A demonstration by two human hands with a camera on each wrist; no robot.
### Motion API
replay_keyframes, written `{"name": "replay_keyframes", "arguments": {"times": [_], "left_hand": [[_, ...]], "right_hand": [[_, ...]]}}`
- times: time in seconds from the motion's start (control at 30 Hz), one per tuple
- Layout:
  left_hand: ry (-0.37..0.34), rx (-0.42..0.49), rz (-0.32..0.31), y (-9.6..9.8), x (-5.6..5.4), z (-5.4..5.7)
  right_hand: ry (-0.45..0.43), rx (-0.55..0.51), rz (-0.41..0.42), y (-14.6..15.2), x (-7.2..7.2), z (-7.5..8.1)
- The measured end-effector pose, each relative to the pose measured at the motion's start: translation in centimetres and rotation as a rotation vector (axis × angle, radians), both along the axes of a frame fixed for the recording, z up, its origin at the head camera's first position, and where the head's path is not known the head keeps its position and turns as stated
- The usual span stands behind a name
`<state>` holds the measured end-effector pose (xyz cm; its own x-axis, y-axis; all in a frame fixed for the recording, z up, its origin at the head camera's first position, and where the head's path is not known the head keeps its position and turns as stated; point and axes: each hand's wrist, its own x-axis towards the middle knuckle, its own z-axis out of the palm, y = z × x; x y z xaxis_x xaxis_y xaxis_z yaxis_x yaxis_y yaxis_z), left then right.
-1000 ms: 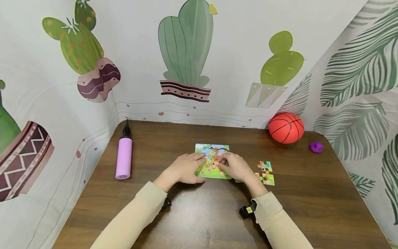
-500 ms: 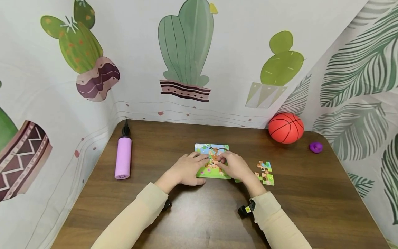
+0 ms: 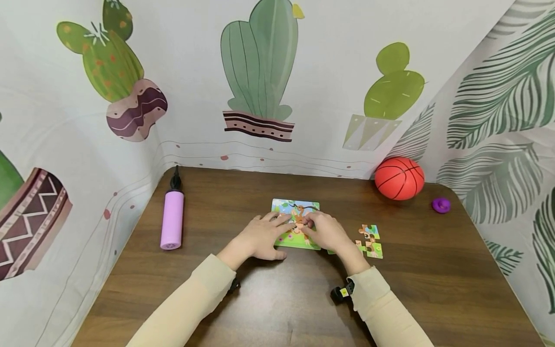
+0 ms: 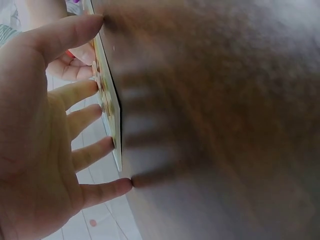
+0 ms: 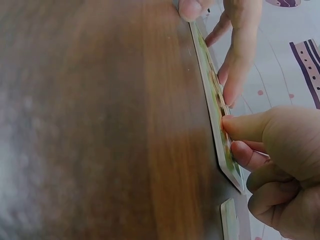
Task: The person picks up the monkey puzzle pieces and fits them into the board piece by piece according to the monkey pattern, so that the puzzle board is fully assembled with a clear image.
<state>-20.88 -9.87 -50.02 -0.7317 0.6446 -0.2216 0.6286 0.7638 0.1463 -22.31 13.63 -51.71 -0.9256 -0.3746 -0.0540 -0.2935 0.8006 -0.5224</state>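
A jigsaw puzzle (image 3: pixel 303 204) with a monkey picture lies flat on the table in the head view. My left hand (image 3: pixel 262 237) rests at its left side, fingers spread and nearly straight. In the left wrist view several of its fingertips touch the puzzle, while the thumb (image 4: pixel 75 34) lies near the front edge. My right hand (image 3: pixel 328 232) reaches in from the right, its fingers curled. Its thumb and forefinger pinch a puzzle piece at the picture's surface; the fingers mostly cover that piece. Several loose puzzle pieces (image 3: pixel 372 248) lie to the right, partly behind my right wrist.
A pink hand pump (image 3: pixel 172 219) with a black nozzle lies at the table's left. Toward the back right corner sit a red toy basketball (image 3: pixel 399 178) and a small purple toy (image 3: pixel 441 205). Cactus-patterned fabric (image 3: pixel 321 96) hangs behind the brown table (image 3: pixel 277 308).
My left fingers have spread and slid slightly right over the puzzle, with the forefinger lower on the picture. The puzzle has shifted very slightly. My right hand stays nearly in place.
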Motion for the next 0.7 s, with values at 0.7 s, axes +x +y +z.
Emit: {"name": "replay_keyframes", "arguments": {"times": [0.7], "left_hand": [[-0.005, -0.008, 0.006, 0.47, 0.17, 0.05]], "right_hand": [[0.012, -0.033, -0.021, -0.33, 0.1, 0.0]]}}
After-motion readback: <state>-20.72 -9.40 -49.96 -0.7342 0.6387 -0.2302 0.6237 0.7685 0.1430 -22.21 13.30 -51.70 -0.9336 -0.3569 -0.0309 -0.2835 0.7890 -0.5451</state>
